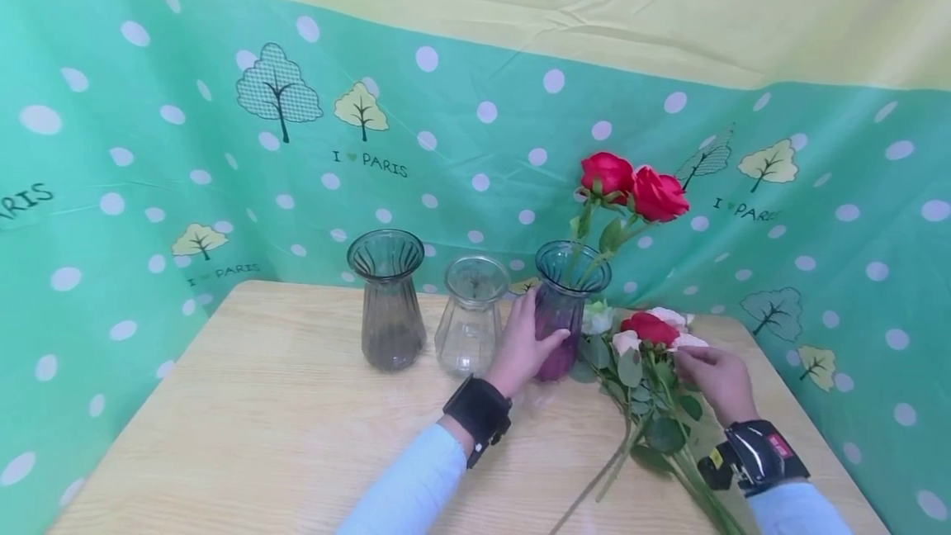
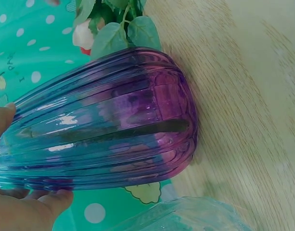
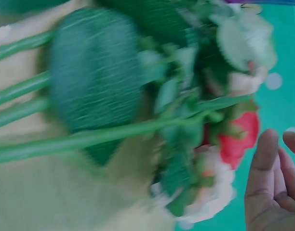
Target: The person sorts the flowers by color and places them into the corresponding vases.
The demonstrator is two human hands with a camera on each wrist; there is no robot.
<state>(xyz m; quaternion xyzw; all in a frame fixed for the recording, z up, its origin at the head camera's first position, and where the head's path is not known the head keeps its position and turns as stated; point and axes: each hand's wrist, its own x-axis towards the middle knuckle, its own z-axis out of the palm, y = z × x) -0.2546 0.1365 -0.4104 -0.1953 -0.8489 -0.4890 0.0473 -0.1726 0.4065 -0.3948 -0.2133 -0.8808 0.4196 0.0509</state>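
Observation:
My left hand [image 1: 526, 347] grips a ribbed glass vase [image 1: 557, 337] that fades from blue at the mouth to purple at the base. Two red roses [image 1: 631, 187] stand in it, leaning right above the rim. A dark stem [image 2: 138, 130] shows through the glass in the left wrist view. Over the far end of a flower pile, my right hand [image 1: 716, 378] is beside a red bloom [image 3: 241, 139] and pale blooms [image 1: 689, 342]. In the right wrist view its thumb and fingers are apart, with nothing between them.
Left of the purple vase stand a clear glass vase [image 1: 468, 329] and a grey glass vase [image 1: 392, 312]. Long green stems [image 1: 694, 481] from the pile run toward the front of the wooden table [image 1: 282, 411]. A patterned green cloth [image 1: 416, 114] hangs behind.

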